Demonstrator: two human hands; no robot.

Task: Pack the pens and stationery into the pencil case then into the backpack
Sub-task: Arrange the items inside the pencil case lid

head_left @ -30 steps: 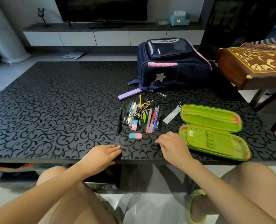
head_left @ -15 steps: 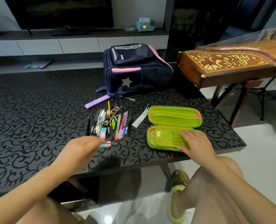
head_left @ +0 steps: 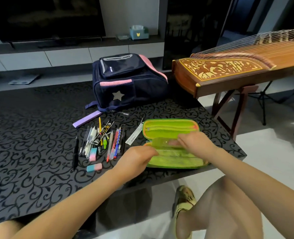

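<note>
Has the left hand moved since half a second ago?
Yes. The left hand has moved right, from beside the pink-and-blue eraser to the near-left end of the open pencil case.

A home living room — television [head_left: 44, 16] on a low cabinet [head_left: 70, 55], zither [head_left: 237, 66] beside.

We see both forearms bare, with no sleeves, watch or rings. The legs are bare too. On one foot sits a pale yellow-green slipper [head_left: 184, 207].
</note>
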